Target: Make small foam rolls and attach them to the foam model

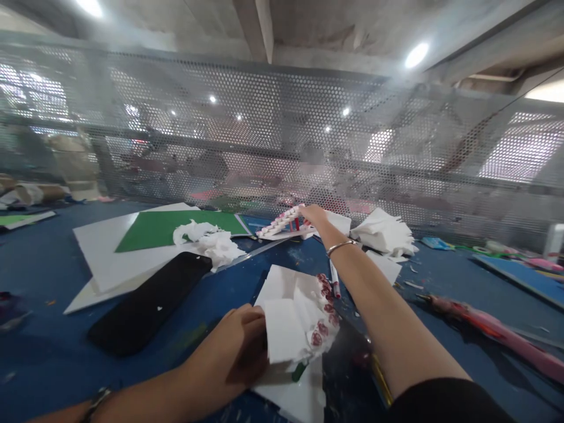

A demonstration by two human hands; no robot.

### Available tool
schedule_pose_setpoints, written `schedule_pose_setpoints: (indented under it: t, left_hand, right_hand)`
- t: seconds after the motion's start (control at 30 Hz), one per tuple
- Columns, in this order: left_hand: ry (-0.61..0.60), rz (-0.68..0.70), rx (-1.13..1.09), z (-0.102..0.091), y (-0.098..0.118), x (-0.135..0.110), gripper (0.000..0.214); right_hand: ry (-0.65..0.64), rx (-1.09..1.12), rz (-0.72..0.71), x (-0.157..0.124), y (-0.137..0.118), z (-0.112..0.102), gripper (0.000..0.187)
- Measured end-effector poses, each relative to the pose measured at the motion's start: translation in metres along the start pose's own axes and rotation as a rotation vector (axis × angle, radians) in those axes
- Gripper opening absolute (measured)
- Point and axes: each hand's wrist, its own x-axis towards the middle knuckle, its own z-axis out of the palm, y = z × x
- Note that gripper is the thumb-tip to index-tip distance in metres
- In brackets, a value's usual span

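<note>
My left hand [244, 341] is closed on the left edge of a folded white paper piece [284, 329]; its fingertips are hidden behind the paper. Crumpled tissue and dark red swirls [324, 329] run down that piece's right side. A white sheet [304, 388] lies below it, with a small green object [298, 371] between them. My right hand [314, 215] reaches far forward, its fingers closed at the top end of a small white stair-shaped model [282, 222] with red posts. Beside my right forearm lies a white marker [335, 281] with a red tip.
To the left, a black phone-like slab [152, 302] lies near green card [145, 229], white sheets [101, 258] and torn tissue [220, 249]. More tissue [383, 232] is at the right, with a pink pen-like tool [493, 329]. A perforated metal screen [247, 129] stands behind the blue table [39, 258].
</note>
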Motion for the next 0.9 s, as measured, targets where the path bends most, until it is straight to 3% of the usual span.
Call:
schedule_pose_setpoints:
  t: [0.17, 0.33, 0.6, 0.9]
  left_hand:
    - [0.016, -0.007, -0.013, 0.001, -0.002, 0.0, 0.031]
    - [0.002, 0.007, -0.01, 0.0, 0.0, 0.001, 0.025]
    - [-0.01, 0.013, -0.014, -0.002, 0.004, 0.003, 0.02]
    - [-0.011, 0.016, -0.029, -0.002, 0.004, 0.002, 0.027]
  right_hand:
    - [-0.098, 0.109, -0.001, 0.004, -0.008, 0.011, 0.027]
    - [-0.146, 0.299, 0.049, -0.011, 0.006, 0.011, 0.03]
    - [-0.067, 0.683, 0.119, -0.011, 0.017, 0.008, 0.029]
    - [-0.022, 0.978, 0.055, -0.004, 0.017, -0.002, 0.03]
